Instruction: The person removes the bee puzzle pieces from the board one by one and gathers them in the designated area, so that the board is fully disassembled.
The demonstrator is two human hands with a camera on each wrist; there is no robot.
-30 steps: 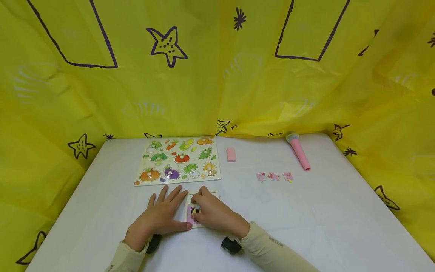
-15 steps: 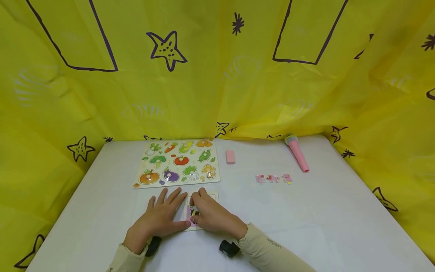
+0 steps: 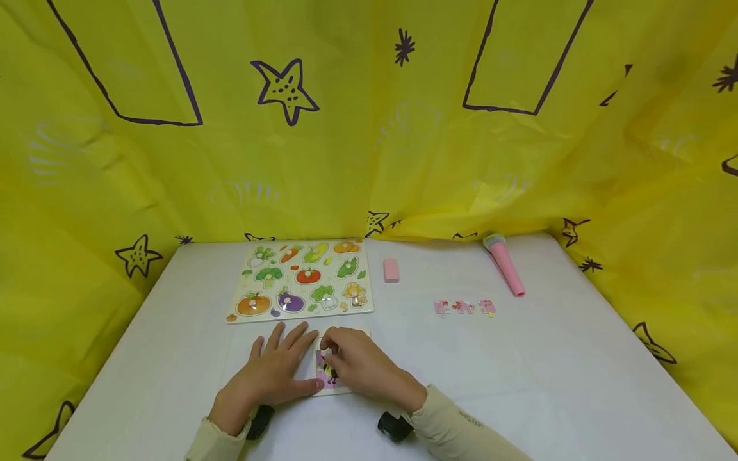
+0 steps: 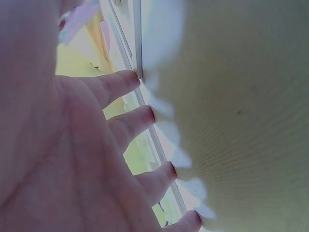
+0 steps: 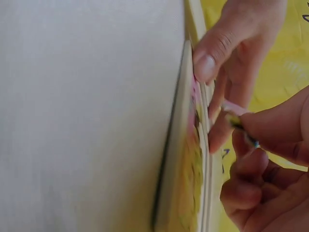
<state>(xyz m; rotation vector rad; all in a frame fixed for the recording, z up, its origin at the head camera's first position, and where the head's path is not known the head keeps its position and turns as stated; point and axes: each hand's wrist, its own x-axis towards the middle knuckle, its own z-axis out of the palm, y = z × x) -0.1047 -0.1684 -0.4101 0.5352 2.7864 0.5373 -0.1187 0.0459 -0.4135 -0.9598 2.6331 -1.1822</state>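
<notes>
A small jigsaw puzzle tray (image 3: 340,391) with a pale rim and a pink picture lies on the white table, partly hidden under both hands. My left hand (image 3: 271,370) rests flat with spread fingers at the tray's left side, its thumb on the lower left corner. In the left wrist view the fingertips (image 4: 147,114) touch the table along the edges of boards. My right hand (image 3: 366,366) is over the tray. Between thumb and fingers it pinches a small puzzle piece (image 5: 235,121), which the right wrist view shows raised off the tray; its picture is too blurred to read.
A vegetable peg puzzle board (image 3: 300,311) lies behind the tray. To its right is a pink block (image 3: 391,270). Further right are loose pink puzzle pieces (image 3: 464,307) in a row and a pink toy microphone (image 3: 507,269). Yellow cloth (image 3: 340,160) hangs around the table.
My right hand has lifted slightly with a puzzle piece pinched in its fingers, and more of the pink picture shows below it. My left hand has stayed in place.
</notes>
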